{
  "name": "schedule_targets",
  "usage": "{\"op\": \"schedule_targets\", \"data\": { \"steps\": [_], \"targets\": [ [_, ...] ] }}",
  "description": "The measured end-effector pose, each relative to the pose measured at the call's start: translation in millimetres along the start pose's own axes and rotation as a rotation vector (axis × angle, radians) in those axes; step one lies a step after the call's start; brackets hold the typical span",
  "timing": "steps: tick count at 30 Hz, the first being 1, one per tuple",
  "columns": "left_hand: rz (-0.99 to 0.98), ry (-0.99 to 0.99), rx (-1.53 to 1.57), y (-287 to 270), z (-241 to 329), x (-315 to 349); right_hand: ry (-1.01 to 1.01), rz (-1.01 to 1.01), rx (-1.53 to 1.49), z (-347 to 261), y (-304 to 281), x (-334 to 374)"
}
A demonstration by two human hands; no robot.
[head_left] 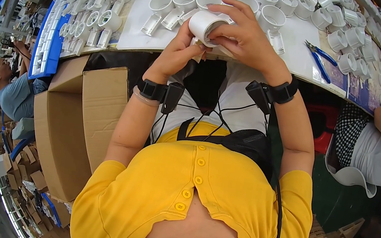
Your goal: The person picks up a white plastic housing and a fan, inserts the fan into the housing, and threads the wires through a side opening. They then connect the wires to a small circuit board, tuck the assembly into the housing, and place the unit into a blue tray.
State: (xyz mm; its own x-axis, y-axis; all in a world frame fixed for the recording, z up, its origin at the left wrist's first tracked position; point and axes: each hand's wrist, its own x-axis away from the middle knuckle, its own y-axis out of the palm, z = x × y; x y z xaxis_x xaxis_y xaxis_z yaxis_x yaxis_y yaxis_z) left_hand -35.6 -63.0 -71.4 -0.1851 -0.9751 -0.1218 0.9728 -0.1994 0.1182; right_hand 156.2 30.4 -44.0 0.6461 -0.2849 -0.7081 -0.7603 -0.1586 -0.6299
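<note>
Yellow top nearest, white ring between both hands beyond it

Shows the yellow top [158, 177], buttoned down the front, filling the near middle, with black devices [172, 98] strapped to both wrists and dark cables crossing pale trousers. Holds the white ring [198, 23], short and wide, just above the near edge of the worktable, tilted with its opening toward the right. Left hand [178, 52] curled around the ring's near left side, thumb and fingers pressing on its wall. Right hand [251, 40] arched over from the right, fingers somewhat spread: some above the far rim, others bent into the opening, pinching the wall. Small pale piece [198, 56] at the left fingertips; cannot tell whether attached to the ring.

Far side: white cup-shaped parts [161, 2], several with tab-like extensions, in rows on a white sheet [132, 34]; more crowded together to left and right. To the right of the hands, well apart, blue-handled cutters [321, 67] lying on the table. At left, a blue tray [55, 48] with white pieces and, nearer, an open cardboard box [104, 112]. Beyond these, at far left, a seated co-worker [18, 96].
</note>
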Motion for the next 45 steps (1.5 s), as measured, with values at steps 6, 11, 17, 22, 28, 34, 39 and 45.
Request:
{"op": "schedule_targets", "data": {
  "steps": [6,11,17,22,28,34,39,45],
  "targets": [
    [-0.009,-0.016,0.069,0,-6,-2,0.025,-0.014,-0.081,1,6,1],
    [0.051,-0.016,0.06,2,-9,-3,0.056,0.016,-0.125,4,10,3],
    [0.115,-0.041,0.148,6,-9,-6,0.211,0.183,-0.034,-2,16,11],
    [0.205,-0.054,0.155,12,-10,-6,0.318,0.293,0.066,-4,24,18],
    [0.255,-0.006,0.19,21,-3,-8,0.184,0.254,0.093,7,19,16],
    [0.266,0.069,0.173,19,2,-19,-0.014,0.24,0.21,16,6,4],
    [0.272,0.104,0.017,6,-11,-23,0.053,0.203,0.092,11,7,5],
    [0.252,0.207,-0.104,9,-16,-28,0.085,0.158,0.068,3,11,0]
  ]
}}
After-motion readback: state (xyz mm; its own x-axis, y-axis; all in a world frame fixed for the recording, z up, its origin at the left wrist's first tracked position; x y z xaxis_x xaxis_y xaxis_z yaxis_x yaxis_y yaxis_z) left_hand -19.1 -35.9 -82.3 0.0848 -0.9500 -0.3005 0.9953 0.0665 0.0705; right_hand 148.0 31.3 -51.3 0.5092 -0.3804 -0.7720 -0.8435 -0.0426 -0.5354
